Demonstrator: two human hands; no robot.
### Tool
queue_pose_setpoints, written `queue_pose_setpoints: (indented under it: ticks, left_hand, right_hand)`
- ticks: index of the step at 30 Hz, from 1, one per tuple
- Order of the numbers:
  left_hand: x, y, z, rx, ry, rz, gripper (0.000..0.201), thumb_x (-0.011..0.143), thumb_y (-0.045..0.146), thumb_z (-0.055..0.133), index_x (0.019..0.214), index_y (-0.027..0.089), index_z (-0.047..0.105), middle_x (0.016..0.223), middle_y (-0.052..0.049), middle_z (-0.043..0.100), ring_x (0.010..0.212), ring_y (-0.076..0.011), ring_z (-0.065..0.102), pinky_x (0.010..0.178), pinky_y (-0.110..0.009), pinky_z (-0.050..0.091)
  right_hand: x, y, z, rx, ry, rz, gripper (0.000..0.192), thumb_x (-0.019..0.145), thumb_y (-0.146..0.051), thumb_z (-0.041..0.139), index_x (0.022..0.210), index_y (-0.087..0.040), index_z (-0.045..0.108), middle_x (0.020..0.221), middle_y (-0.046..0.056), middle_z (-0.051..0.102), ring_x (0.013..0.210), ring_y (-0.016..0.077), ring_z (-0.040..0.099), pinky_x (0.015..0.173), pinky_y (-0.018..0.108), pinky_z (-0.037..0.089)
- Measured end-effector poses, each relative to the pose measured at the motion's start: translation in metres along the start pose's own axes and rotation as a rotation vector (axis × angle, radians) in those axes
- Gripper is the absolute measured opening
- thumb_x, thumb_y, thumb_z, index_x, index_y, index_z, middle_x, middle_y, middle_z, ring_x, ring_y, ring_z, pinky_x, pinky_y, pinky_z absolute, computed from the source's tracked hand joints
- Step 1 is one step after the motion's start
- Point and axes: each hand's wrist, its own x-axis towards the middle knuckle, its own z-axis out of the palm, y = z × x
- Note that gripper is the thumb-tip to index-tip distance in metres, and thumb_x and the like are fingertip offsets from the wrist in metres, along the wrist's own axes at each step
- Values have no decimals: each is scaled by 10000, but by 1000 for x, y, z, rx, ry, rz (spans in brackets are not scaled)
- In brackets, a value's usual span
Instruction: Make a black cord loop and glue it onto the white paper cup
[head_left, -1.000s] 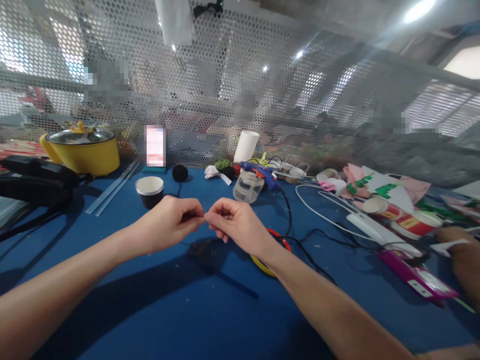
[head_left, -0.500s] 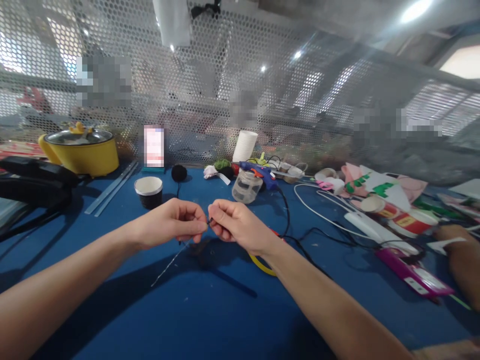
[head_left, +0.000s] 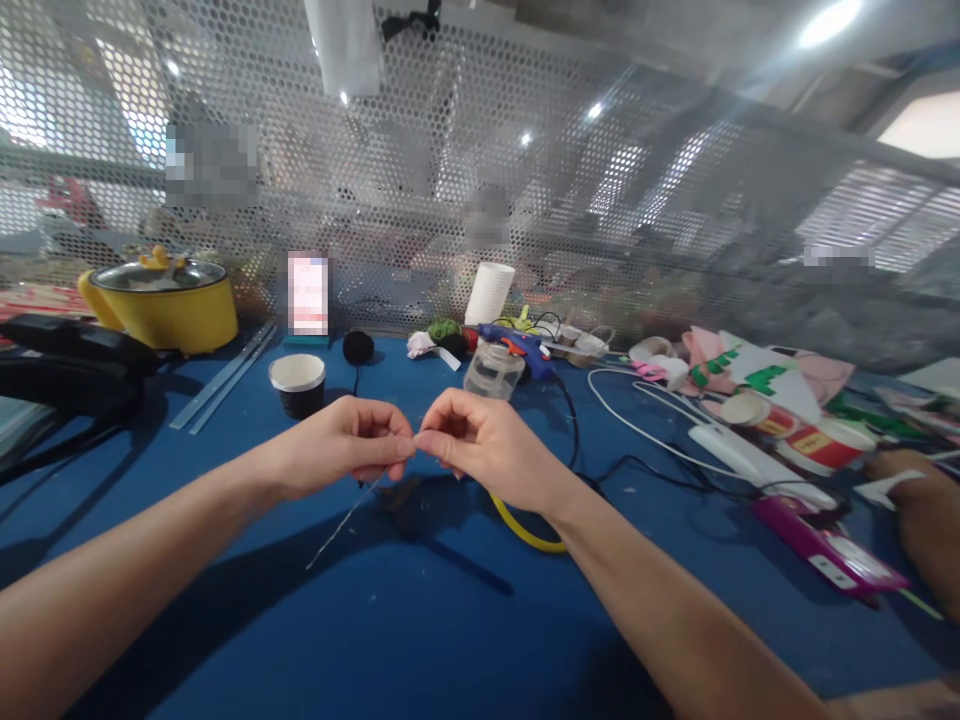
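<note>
My left hand [head_left: 364, 440] is closed in a pinch above the middle of the blue table [head_left: 315, 640]. A thin, pale twisted wire [head_left: 337, 530] slants down to the left from under its fingers. Touching it at the fingertips, my right hand [head_left: 480, 440] also pinches, with whatever lies between its thumb and finger hidden. A black yarn ball [head_left: 358, 347] sits behind my left hand, its strand running down toward that hand. Below the hands is a long dark shape [head_left: 465, 565], partly in shadow. A yellow curved band [head_left: 525, 530] shows under my right wrist.
Beyond the hands stand a paper cup [head_left: 300, 390], a clear jar [head_left: 491, 372] and a blue glue gun [head_left: 525, 345]. A yellow pot [head_left: 172, 310] is at left. Cables, a purple power strip [head_left: 829, 550] and another person's arm [head_left: 915, 520] are at right.
My right hand has rolled over slightly, its knuckles rising and its fingertips meeting my left ones. The small dark bit between the hands no longer shows. My left hand has barely moved.
</note>
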Motion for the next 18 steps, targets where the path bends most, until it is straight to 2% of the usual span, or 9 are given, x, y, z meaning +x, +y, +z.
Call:
queue_pose_setpoints:
  ticks: [7, 12, 15, 18]
  left_hand:
    - [-1, 2, 2, 14, 7, 12, 172, 739, 281, 545, 675, 125, 509, 532, 51, 517, 427, -26, 349, 416, -171, 258]
    - [-2, 4, 1, 34, -4, 26, 176, 741, 285, 534, 674, 125, 501, 537, 43, 515, 426, -29, 342, 410, -173, 254]
    - [-1, 3, 3, 138, 30, 52, 190, 742, 308, 519, 680, 130, 500, 546, 38, 512, 437, -39, 350, 421, -178, 274]
    - [-2, 2, 6, 349, 127, 127, 181, 739, 305, 513, 679, 134, 517, 577, 29, 516, 501, -62, 405, 463, -183, 317]
  right_hand:
    - [0, 0, -2, 91, -47, -12, 218, 714, -343, 596, 678, -152, 498, 550, -45, 472, 477, 58, 453, 442, 186, 410]
    - [1, 1, -6, 192, -91, 82, 294, 722, -435, 558, 752, -146, 508, 647, -7, 533, 523, 73, 505, 448, 194, 438]
    - [0, 1, -4, 98, -90, 136, 363, 780, -498, 434, 713, -146, 493, 594, -8, 525, 458, 63, 473, 394, 178, 380]
    - [0, -1, 0, -101, -85, 99, 363, 813, -445, 413, 614, -148, 477, 504, -27, 486, 421, 52, 418, 403, 174, 328]
